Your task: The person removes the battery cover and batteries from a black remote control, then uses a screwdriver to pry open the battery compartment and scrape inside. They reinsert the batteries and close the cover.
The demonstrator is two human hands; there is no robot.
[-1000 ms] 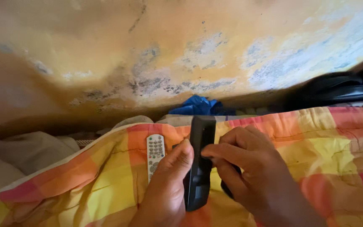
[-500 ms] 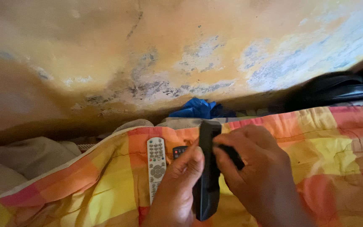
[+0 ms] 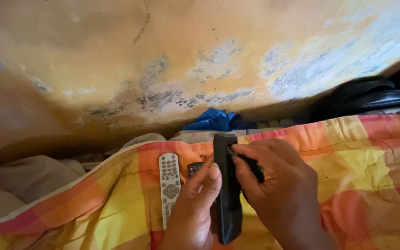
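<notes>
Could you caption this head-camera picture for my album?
Both hands, left hand and right hand, hold a black remote beside a grey remote.

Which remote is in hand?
The black remote, upright between both hands. The silver remote and the small dark remote lie untouched on the blanket.

A yellow-ochre plastered wall [image 3: 200,51] fills the upper half of the view — its paint is worn away in grey-blue patches toward the right and stained dark along its lower edge. A thin crack runs down the wall near its top middle. Below the wall lies a bed covered by a checked quilt [image 3: 357,157] in orange, yellow and pink squares. Between the wall and the quilt's upper edge sits a crumpled blue cloth [image 3: 214,121]. To the right of that cloth, against the wall, rests a black bag [image 3: 362,95]. To the quilt's left lies pale beige bedding [image 3: 28,178] — rumpled and in shadow. Light is soft and warm.
</notes>
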